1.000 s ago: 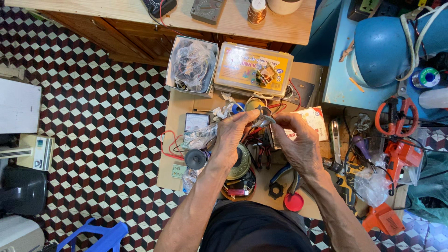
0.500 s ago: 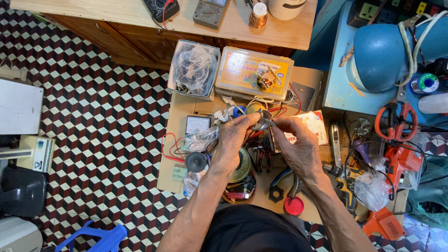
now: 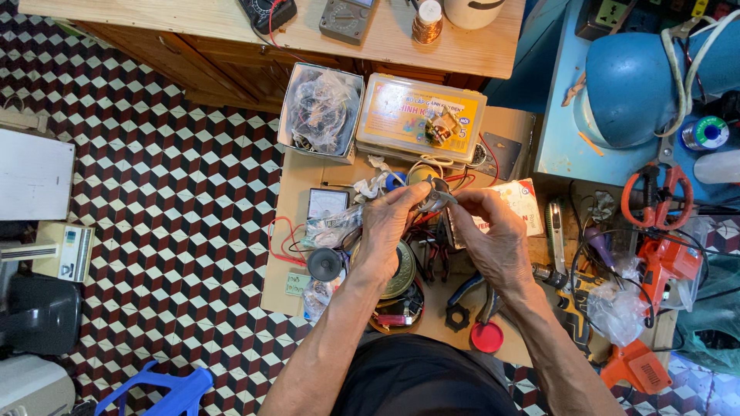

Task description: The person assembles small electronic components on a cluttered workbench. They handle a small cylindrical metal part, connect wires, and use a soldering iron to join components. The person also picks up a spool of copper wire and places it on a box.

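Both hands pinch a small grey metal part above the cluttered low workbench: the left hand grips its 8 o'clock end, fingers closed tight. The right hand nips the 4 o'clock side, equally near; the part's long axis cannot be told

pretty bright, even light, soft shadows, sharp mid-frame, wide-angle bend at the edges, slight glare on the plastic parts box

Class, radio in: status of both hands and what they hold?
Left hand, right hand: fingers pinching one small metal part. Held above cluttered board. Nothing blocking.
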Demonstrator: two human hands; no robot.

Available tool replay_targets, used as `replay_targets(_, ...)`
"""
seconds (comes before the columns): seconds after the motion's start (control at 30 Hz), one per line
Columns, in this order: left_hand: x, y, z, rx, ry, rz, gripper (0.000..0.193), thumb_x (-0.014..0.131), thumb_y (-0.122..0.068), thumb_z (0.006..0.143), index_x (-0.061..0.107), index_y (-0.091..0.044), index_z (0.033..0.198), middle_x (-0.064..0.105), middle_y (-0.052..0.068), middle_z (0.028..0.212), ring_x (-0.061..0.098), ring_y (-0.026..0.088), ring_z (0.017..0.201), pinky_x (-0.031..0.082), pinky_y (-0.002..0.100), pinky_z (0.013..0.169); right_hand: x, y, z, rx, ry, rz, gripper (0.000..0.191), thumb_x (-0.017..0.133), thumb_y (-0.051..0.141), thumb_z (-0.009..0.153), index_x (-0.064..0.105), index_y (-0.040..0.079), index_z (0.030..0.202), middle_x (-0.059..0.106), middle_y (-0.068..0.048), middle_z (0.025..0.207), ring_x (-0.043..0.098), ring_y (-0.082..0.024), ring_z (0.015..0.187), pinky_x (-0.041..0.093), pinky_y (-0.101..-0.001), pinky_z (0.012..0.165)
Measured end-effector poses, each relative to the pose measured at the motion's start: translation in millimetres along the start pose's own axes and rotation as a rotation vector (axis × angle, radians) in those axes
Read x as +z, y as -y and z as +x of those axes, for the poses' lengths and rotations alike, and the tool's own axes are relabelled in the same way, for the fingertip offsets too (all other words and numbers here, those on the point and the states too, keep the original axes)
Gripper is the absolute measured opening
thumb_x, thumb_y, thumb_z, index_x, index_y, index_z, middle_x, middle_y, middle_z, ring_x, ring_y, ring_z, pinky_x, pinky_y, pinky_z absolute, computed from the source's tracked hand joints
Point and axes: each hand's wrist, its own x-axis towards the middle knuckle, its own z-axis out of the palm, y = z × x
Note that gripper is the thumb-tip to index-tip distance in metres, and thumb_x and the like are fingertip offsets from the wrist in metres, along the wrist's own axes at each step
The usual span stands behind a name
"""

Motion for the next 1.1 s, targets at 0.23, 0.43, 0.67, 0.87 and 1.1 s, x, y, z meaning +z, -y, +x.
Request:
replay_targets(0.23, -1.1, 0.2, 2.0, -0.020, 0.002, -0.030, 0.025, 0.084, -0.030, 0.079, 0.081, -0.011, 0.095, 0.061, -0.011, 0.071, 0.042, 0.000, 0.059, 0.031, 0.019, 0.053, 0.7, 0.5, 0.6, -0.029, 0.001, -0.010, 0.017, 0.071, 0.007, 0.097, 0.067, 0.002, 0.112, 0.077, -0.007, 0.103, 0.075, -0.014, 0.099, 0.059, -0.0273, 0.083)
replay_targets(0.43, -3.6, -2.5, -2.2, -0.011, 0.012, -0.034, 0.025, 0.084, -0.031, 0.080, 0.081, -0.010, 0.094, 0.056, -0.010, 0.069, 0.041, 0.000, 0.058, 0.029, 0.019, 0.052, 2.6, 8.8, -2.1, -0.030, -0.010, -0.007, 0.020, 0.071, 0.006, 0.096, 0.065, 0.001, 0.114, 0.077, -0.009, 0.105, 0.076, -0.016, 0.101, 0.060, -0.0284, 0.085)
replay_targets(0.67, 0.3, -1.1, 1.3, -0.017, 0.007, -0.003, 0.027, 0.083, -0.032, 0.081, 0.081, -0.010, 0.096, 0.061, -0.009, 0.075, 0.045, 0.001, 0.064, 0.035, 0.019, 0.058, 0.4, 3.0, 0.1, -0.040, 0.007, -0.016, 0.021, 0.071, 0.006, 0.096, 0.064, 0.001, 0.115, 0.077, -0.010, 0.106, 0.076, -0.016, 0.103, 0.060, -0.0286, 0.086)
replay_targets(0.87, -3.0, -10.0, -6.1, -0.013, 0.018, -0.017, 0.028, 0.083, -0.031, 0.080, 0.081, -0.009, 0.098, 0.070, -0.005, 0.084, 0.057, 0.004, 0.074, 0.044, 0.021, 0.068, 1.7, 10.8, -2.6, 0.188, 0.031, 0.181, 0.018, 0.067, 0.008, 0.099, 0.067, 0.002, 0.116, 0.077, -0.007, 0.101, 0.069, -0.012, 0.088, 0.057, -0.0263, 0.075)
replay_targets(1.1, -1.5, -8.5, -6.3, 0.010, 0.049, -0.069, 0.028, 0.083, -0.027, 0.083, 0.080, -0.006, 0.101, 0.072, -0.002, 0.088, 0.060, 0.005, 0.077, 0.046, 0.022, 0.071, 3.0, 17.3, 0.2, 0.095, 0.006, 0.087, 0.021, 0.071, 0.007, 0.096, 0.066, 0.001, 0.115, 0.076, -0.009, 0.101, 0.072, -0.014, 0.092, 0.057, -0.0279, 0.080)
